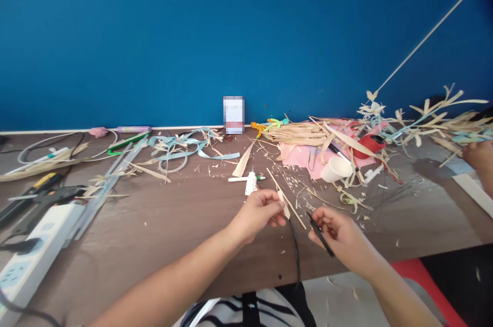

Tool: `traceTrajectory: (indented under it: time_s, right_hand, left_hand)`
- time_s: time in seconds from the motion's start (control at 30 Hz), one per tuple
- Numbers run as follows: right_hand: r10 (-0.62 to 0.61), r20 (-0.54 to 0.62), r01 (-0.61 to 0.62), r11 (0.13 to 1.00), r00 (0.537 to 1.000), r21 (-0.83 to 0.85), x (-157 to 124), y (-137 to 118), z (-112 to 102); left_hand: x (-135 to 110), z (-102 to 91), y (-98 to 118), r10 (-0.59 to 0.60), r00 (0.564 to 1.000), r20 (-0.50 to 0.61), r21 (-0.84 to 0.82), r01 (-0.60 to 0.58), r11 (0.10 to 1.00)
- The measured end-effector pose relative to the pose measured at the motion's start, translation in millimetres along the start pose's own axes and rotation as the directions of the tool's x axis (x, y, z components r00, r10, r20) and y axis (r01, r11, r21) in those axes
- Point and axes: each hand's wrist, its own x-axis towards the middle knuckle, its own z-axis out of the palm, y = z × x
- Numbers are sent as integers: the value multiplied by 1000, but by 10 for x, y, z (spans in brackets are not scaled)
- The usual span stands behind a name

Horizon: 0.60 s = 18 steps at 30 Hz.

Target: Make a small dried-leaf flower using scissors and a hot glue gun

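My left hand (259,211) is closed in a pinch on a small pale straw strip (284,205) over the brown table (173,224). Just to its right, my right hand (336,234) is closed around a thin black tool (320,235), its tip pointing toward the strip. A white glue gun (250,181) lies right behind my left hand, its black cord (296,250) running down off the table's front edge. A long thin straw stick (287,199) lies between the two hands.
Dried straw strips (304,134) and scraps pile on pink paper (304,155) with a white cup (337,168) and a red object (368,145). A white power strip (33,255), metal ruler (106,191) and tools lie left. Another person's hand (479,160) rests far right.
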Motion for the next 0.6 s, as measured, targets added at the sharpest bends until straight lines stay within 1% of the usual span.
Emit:
traceTrajectory:
  time_s: [0.13,0.2,0.3,0.43,0.5,0.6]
  right_hand:
    - [7,30,-7,1000,1000,6,-10,-15,48]
    - [19,50,-20,999,999,26,-18,-41,61]
    - [33,96,-40,997,995,72,-29,-74,41]
    - [45,198,-65,994,979,93,-41,-100,-40]
    - [74,236,-100,990,969,98,-49,-111,-79]
    - [119,266,-151,983,957,103,-64,-111,-115]
  left_hand:
    - [-4,4,0,16,998,-56,-5,-16,1000]
    - [-9,0,4,33,998,-61,1,-33,999]
    - [-18,-17,6,50,999,-4,27,-50,998]
    - [-23,-45,-1,58,994,90,64,-64,996]
    - [-25,-49,4,71,992,103,80,-80,994]
    - [-29,-42,22,58,992,108,71,-66,995]
